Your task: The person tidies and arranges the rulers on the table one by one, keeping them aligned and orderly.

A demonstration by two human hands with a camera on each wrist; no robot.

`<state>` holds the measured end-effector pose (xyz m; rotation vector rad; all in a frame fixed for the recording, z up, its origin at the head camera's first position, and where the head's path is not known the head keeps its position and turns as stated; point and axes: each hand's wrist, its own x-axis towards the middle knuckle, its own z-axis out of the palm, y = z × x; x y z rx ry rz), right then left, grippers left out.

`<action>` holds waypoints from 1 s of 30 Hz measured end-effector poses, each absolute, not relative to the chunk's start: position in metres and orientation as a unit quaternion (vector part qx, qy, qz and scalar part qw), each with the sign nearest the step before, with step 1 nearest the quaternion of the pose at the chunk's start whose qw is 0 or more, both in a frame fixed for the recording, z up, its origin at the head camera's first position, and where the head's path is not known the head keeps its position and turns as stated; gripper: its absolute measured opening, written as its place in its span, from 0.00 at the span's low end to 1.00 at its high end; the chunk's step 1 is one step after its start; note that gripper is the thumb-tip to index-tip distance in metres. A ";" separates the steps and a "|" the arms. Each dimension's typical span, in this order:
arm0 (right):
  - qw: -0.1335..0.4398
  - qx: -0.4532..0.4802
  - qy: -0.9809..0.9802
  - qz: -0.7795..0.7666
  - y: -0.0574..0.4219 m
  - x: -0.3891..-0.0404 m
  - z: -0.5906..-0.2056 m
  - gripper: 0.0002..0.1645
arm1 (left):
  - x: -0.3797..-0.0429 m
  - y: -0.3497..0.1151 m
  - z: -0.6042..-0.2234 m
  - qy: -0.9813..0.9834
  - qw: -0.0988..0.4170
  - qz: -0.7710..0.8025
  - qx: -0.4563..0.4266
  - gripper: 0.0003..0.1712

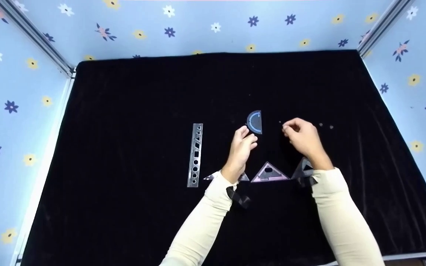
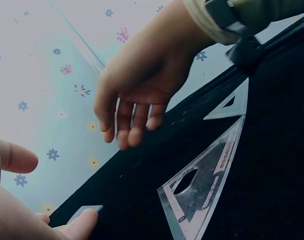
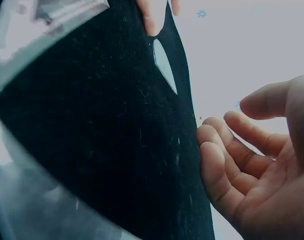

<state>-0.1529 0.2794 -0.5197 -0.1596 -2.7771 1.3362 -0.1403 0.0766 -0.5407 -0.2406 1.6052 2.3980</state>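
Note:
My left hand hovers at the lower left edge of a dark protractor with a blue arc. Its fingers are loosely bent, and in the right wrist view a fingertip seems to meet the protractor's end. To the right, my right hand is low over the black cloth, its fingers bent. In the right wrist view a gap shows between thumb and fingers, with nothing visible between them. Small pale specks lie near that hand. Below the hands sits a clear set square with pink markings.
A clear stencil ruler with shaped cut-outs lies upright on the left. Another triangle is partly covered by the left wrist, and a third by the right. Black cloth covers the table; flowered panels enclose it.

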 end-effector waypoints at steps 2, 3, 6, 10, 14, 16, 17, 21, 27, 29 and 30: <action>0.038 -0.042 -0.904 0.423 0.277 -0.160 -0.521 0.10 | -0.139 0.076 -0.541 0.563 0.122 0.814 -0.077 0.36; 0.042 -0.035 -0.907 0.418 0.276 -0.163 -0.522 0.09 | -0.139 0.076 -0.541 0.576 0.124 0.805 -0.073 0.36; 0.046 -0.018 -0.909 0.413 0.272 -0.172 -0.523 0.09 | -0.138 0.076 -0.542 0.631 0.124 0.764 -0.055 0.34; 0.042 -0.004 -0.908 0.418 0.267 -0.182 -0.524 0.10 | -0.137 0.077 -0.542 0.721 0.106 0.685 -0.018 0.31; 0.036 0.009 -0.904 0.426 0.265 -0.192 -0.526 0.11 | -0.137 0.077 -0.541 0.788 0.093 0.608 0.020 0.26; 0.031 0.015 -0.902 0.430 0.264 -0.196 -0.527 0.12 | -0.136 0.078 -0.540 0.810 0.089 0.579 0.036 0.22; 0.028 0.017 -0.901 0.432 0.263 -0.198 -0.527 0.13 | -0.135 0.078 -0.540 0.819 0.086 0.565 0.042 0.21; 0.013 0.025 -0.899 0.438 0.260 -0.203 -0.529 0.16 | -0.133 0.077 -0.540 0.846 0.073 0.525 0.061 0.18; -0.003 0.026 -0.900 0.435 0.256 -0.210 -0.535 0.21 | -0.136 0.074 -0.539 0.841 0.081 0.531 0.068 0.17; -0.009 0.025 -0.903 0.429 0.255 -0.212 -0.537 0.22 | -0.137 0.074 -0.540 0.835 0.088 0.538 0.069 0.16; -0.013 0.026 -0.905 0.425 0.255 -0.213 -0.538 0.23 | -0.137 0.074 -0.541 0.833 0.091 0.540 0.071 0.16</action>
